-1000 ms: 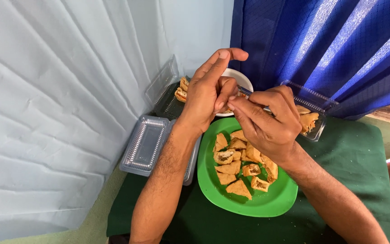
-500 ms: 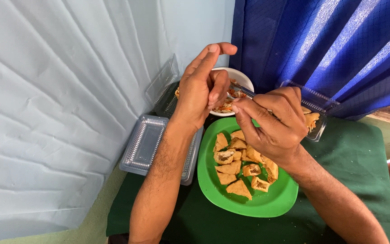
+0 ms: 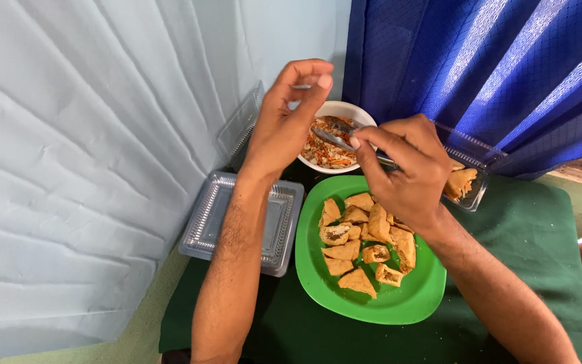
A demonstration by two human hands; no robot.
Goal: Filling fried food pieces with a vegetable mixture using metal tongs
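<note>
Clear plastic clamshell tray (image 3: 210, 222), left

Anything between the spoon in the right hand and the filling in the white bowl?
Nothing visible. The right hand holds the spoon with its tip already over the shredded filling in the white bowl. The left hand is raised at the bowl's left side, clear of the spoon.

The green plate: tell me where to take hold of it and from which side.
Grip the green plate at its bare near rim, coming from the side nearest the camera. The fried pieces crowd the centre and far half, the white bowl and the right hand block the far edge, and the clear plastic tray sits close on the left.
</note>
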